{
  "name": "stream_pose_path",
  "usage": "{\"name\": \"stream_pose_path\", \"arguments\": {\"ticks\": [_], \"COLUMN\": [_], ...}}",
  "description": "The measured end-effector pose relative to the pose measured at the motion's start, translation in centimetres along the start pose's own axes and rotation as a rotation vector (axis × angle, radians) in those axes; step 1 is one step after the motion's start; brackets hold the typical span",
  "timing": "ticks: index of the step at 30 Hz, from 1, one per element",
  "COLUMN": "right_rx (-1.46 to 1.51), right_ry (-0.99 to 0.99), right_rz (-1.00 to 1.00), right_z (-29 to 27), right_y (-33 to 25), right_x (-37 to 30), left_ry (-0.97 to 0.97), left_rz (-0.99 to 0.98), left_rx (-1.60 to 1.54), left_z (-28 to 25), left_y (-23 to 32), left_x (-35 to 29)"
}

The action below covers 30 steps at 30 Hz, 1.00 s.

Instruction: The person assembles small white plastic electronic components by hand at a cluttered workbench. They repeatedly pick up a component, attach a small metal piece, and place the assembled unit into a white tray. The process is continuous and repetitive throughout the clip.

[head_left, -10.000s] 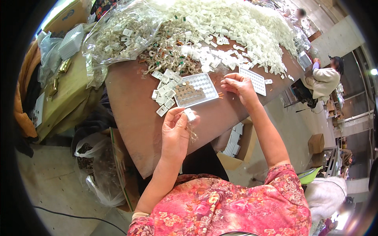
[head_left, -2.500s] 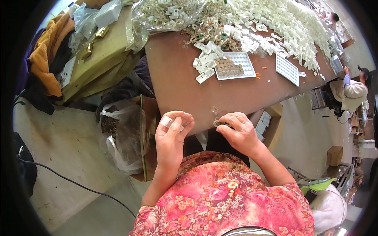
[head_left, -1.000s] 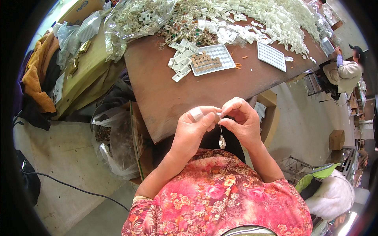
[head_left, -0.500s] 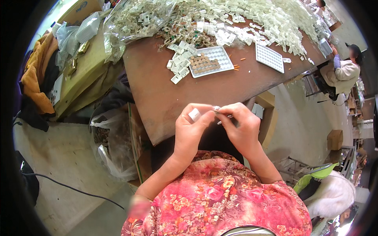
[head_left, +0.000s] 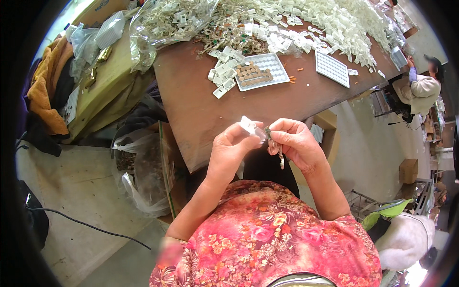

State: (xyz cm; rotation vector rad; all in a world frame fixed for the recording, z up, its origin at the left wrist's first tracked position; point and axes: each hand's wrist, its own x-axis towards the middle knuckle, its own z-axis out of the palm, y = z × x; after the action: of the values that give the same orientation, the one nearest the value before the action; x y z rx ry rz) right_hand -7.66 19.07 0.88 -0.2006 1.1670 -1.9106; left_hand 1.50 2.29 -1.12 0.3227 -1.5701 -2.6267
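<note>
My left hand (head_left: 234,143) pinches a small white plastic casing (head_left: 249,125) between thumb and fingers. Close against it, my right hand (head_left: 296,143) grips a small part with a green bit and dangling wires (head_left: 281,159). The two pieces meet or nearly meet between my fingertips; I cannot tell whether they are joined. Both hands are raised over the near edge of the brown table (head_left: 205,105). Beyond them lies a white tray (head_left: 275,63) with dimples, partly filled with round brownish discs (head_left: 249,74).
White casings (head_left: 222,76) sit left of the tray, and a large heap of them (head_left: 330,28) covers the far table. Wired parts (head_left: 229,36) are piled beside a clear bag (head_left: 167,24). Another dimpled tray (head_left: 332,68) lies right. A co-worker (head_left: 423,88) sits far right.
The white casing has come up from my left palm to my fingertips. My right hand has turned, and the wired part now hangs visibly from it.
</note>
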Motion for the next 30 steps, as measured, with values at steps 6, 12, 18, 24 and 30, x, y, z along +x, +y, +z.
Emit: {"name": "stream_pose_path", "arguments": {"ticks": [6, 12, 18, 24, 30], "right_rx": [-0.111, -0.244, -0.304, -0.358, -0.219], "right_ry": [0.046, 0.038, 0.062, 0.017, -0.141], "right_rz": [-0.014, -0.037, -0.064, 0.001, 0.136], "right_z": [0.8, 1.1, 1.7, 1.4, -0.1], "right_y": [-0.2, -0.8, -1.0, -1.8, -1.6], "right_x": [-0.1, -0.5, -1.0, -1.3, -0.5], "left_ry": [0.082, 0.070, 0.055, 0.002, -0.287], "left_rz": [0.096, 0.130, 0.125, 0.105, 0.051], "left_rx": [-0.038, -0.033, -0.081, 0.057, 0.045], "left_z": [0.4, 0.8, 0.9, 0.9, 0.2], "left_y": [-0.3, -0.3, -0.5, 0.1, 0.5], "left_x": [-0.2, -0.2, -0.1, -0.3, 0.1]}}
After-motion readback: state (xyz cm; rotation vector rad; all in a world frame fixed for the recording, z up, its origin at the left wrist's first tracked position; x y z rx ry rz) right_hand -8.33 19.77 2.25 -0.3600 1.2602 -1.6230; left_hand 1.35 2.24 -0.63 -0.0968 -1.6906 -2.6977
